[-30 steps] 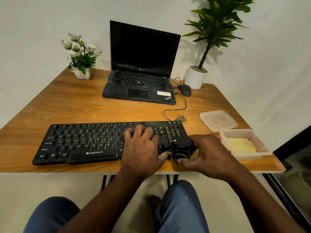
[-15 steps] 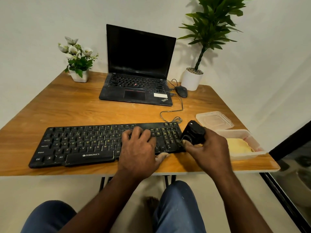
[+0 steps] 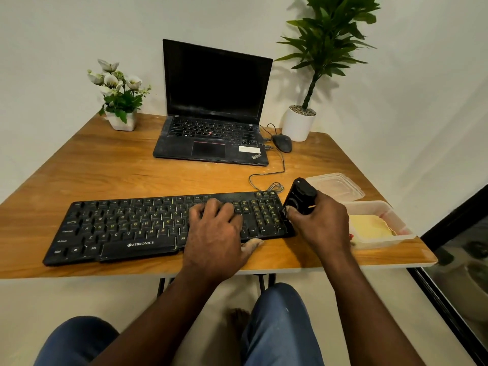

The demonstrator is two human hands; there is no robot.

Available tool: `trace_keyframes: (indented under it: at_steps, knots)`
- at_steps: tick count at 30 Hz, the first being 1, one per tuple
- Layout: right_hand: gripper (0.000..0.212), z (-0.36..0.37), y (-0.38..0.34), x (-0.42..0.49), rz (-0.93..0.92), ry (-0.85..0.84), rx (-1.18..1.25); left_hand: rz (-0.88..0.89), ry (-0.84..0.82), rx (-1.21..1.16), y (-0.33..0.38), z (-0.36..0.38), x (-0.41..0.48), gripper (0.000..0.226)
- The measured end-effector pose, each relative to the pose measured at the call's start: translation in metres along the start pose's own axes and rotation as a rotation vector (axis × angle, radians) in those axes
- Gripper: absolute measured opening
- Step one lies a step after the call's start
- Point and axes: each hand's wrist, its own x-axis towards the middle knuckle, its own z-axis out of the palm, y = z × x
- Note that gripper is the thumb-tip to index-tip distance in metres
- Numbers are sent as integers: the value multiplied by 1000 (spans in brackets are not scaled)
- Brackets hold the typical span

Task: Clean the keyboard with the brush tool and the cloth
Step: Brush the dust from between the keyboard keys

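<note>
Two hands are at the keyboard (image 3: pixel 132 225): the left hand (image 3: pixel 215 233) rests flat on its right half, grip open, thumb on the counter (image 3: pixel 132 175). The right hand (image 3: pixel 320 225) has its grip curled round the black brush tool (image 3: pixel 299 196) at the keyboard's 3 o'clock end; the yellow cloth (image 3: pixel 369 227) lies in a tub (image 3: pixel 383 207) further toward 3 o'clock.

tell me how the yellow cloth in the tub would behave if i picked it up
Probably floppy: the yellow cloth lies flat with a wavy edge in the plastic tub, so it should drape when lifted. Likely light, since it looks like a thin sheet. The shallow tub might lift or slide with it unless steadied.
</note>
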Motion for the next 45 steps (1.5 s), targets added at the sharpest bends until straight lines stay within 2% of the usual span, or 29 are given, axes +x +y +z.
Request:
trace_keyframes:
  at_steps: [8,12,16,22,24,26,31,39,43,45]
  knots:
    - [41,12,-11,26,-91,-29,-24,-2,-1,5,0,0,0,72]
    - [43,1,1,4,-65,-74,-21,-5,0,9,0,0,1,72]
    - [42,-13,21,-32,-36,-40,-27,-6,2,12,-1,2,1,71]
    - [30,-16,15,-62,-46,9,159,-7,3,16,0,2,0,71]
    - [34,-12,10,-66,-50,79,183,-8,1,20,1,0,0,71]
    - [27,-4,5,-71,-41,132,184,-10,-4,26,1,-1,0,71]
    - [34,16,-12,-87,-124,43,269,-4,-6,9,0,-2,-1,64]
    - [33,2,5,-49,62,208,148,-15,-20,7,1,-3,-1,73]
    - [35,18,-19,-56,-123,71,205,-4,-5,4,1,-3,-1,68]
    - [38,23,-23,-50,-159,57,191,-3,-10,3,1,-3,-1,67]
